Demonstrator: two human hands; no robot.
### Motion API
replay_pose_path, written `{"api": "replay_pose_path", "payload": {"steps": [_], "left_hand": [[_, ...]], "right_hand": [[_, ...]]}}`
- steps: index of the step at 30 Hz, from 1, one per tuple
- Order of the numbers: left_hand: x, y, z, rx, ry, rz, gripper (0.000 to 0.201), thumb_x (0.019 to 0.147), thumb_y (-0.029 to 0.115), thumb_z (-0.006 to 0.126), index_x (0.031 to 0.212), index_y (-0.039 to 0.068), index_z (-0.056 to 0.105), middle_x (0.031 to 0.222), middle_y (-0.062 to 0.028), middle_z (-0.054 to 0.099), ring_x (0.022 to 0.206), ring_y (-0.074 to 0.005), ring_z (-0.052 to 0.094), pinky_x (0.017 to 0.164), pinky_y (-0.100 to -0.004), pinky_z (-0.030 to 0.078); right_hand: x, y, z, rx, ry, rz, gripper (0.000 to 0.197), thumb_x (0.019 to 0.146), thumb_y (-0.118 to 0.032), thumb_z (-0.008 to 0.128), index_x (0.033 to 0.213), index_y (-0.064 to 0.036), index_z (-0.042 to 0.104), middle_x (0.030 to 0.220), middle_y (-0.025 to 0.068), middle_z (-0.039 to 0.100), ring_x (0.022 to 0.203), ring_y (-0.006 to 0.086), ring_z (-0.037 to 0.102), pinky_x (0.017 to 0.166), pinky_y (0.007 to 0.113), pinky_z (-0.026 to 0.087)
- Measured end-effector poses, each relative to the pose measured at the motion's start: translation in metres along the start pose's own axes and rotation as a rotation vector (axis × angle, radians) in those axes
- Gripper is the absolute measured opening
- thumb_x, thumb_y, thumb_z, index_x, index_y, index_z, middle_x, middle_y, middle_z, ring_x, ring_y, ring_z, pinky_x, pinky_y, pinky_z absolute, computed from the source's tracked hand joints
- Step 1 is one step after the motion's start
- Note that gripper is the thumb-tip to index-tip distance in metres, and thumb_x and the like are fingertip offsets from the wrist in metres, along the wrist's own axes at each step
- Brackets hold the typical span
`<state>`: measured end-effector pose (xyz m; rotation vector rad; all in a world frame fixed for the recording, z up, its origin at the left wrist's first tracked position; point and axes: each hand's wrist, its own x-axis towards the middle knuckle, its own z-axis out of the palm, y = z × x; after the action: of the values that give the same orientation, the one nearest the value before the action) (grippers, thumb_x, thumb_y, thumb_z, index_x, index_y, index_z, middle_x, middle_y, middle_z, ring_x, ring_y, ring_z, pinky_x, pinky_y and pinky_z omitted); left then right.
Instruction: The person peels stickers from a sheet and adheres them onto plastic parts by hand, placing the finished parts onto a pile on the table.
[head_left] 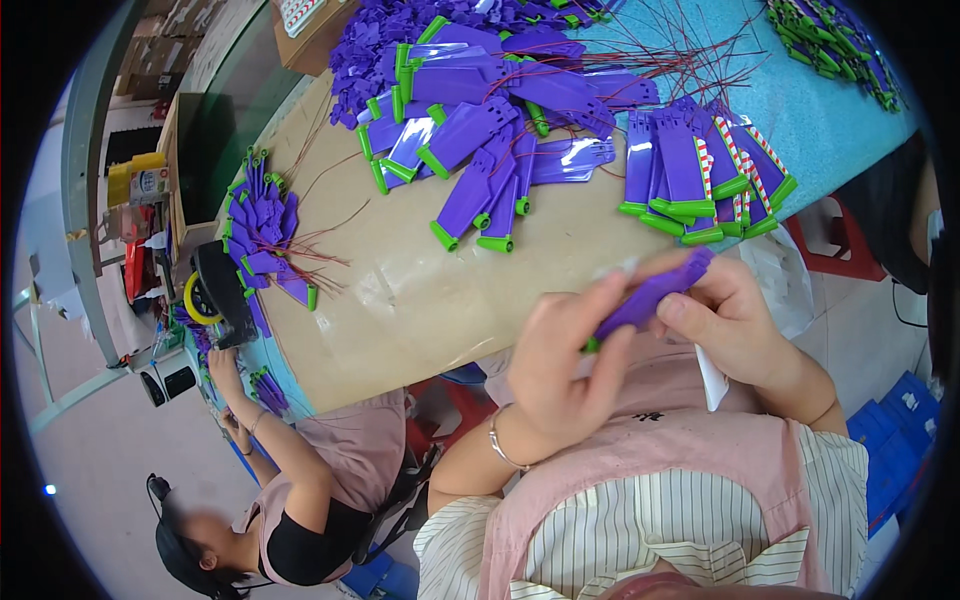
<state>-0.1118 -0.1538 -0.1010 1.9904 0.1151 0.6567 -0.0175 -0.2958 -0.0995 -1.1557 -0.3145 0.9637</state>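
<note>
In front of my chest, both hands hold one flat purple plastic piece with a green end (650, 296). My left hand (565, 365) has its fingers curled around the green end. My right hand (730, 315) pinches the other end between thumb and fingers. A white strip (712, 380) hangs down below the right hand; I cannot tell what it is. Beyond my right hand lies a group of similar purple pieces (672, 155) with green ends, some bearing red-and-white striped strips (703, 168). More purple pieces (470, 135) are heaped at the far middle.
Thin dark red wires (680, 50) spread from the heap over a blue surface (830, 130). Tan sheeting (400, 290) covers the near table. At left are another purple cluster (262, 225) and a black tape dispenser (222, 290), where a co-worker's hand (225, 370) reaches.
</note>
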Motion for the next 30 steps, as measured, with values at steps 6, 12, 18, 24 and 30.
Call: {"api": "replay_pose_path", "payload": {"steps": [6,12,18,24,30], "left_hand": [[0.005,-0.007,0.0,-0.505,0.023,-0.418,0.012,0.083,0.005,0.055,0.094,-0.001,0.051,0.087,-0.0033,0.05,0.075,-0.0091,0.048,0.065,-0.0224,0.04],[0.009,-0.001,0.004,-0.855,-0.048,-0.66,0.013,0.086,0.008,0.053,0.096,0.0,0.048,0.087,-0.0025,0.056,0.077,-0.0054,0.051,0.068,-0.0195,0.042],[0.007,-0.001,0.006,-0.793,-0.104,-0.563,0.013,0.086,0.006,0.053,0.096,0.0,0.048,0.088,-0.0038,0.056,0.077,-0.0063,0.053,0.068,-0.0195,0.043],[0.005,-0.002,0.008,-0.747,-0.082,-0.517,0.012,0.085,0.004,0.053,0.095,-0.002,0.048,0.087,-0.0041,0.053,0.077,-0.0071,0.053,0.067,-0.0193,0.043],[0.0,-0.007,0.006,-0.481,-0.138,-0.378,0.017,0.083,0.001,0.054,0.099,-0.003,0.048,0.094,-0.0073,0.051,0.08,-0.0102,0.055,0.07,-0.0207,0.044]], "right_hand": [[0.001,-0.004,-0.008,0.081,0.064,0.072,0.017,0.088,-0.012,0.052,0.093,0.0032,0.057,0.076,0.0021,0.057,0.06,0.0065,0.053,0.053,0.019,0.043],[-0.001,-0.006,-0.004,0.094,0.068,0.143,0.017,0.089,-0.014,0.05,0.088,0.0017,0.056,0.071,0.0024,0.058,0.054,0.0059,0.052,0.048,0.018,0.042],[-0.001,-0.007,-0.004,0.075,0.063,0.161,0.015,0.088,-0.015,0.051,0.087,-0.0002,0.056,0.069,0.0008,0.057,0.053,0.0051,0.052,0.047,0.018,0.04],[-0.002,-0.005,-0.003,0.098,0.075,0.174,0.015,0.088,-0.014,0.051,0.087,-0.0007,0.056,0.068,0.0003,0.057,0.053,0.0049,0.052,0.047,0.018,0.04],[-0.003,-0.004,-0.007,0.079,0.032,0.121,0.015,0.088,-0.014,0.05,0.089,-0.0006,0.056,0.067,-0.0002,0.055,0.052,0.0037,0.049,0.046,0.017,0.037]]}}
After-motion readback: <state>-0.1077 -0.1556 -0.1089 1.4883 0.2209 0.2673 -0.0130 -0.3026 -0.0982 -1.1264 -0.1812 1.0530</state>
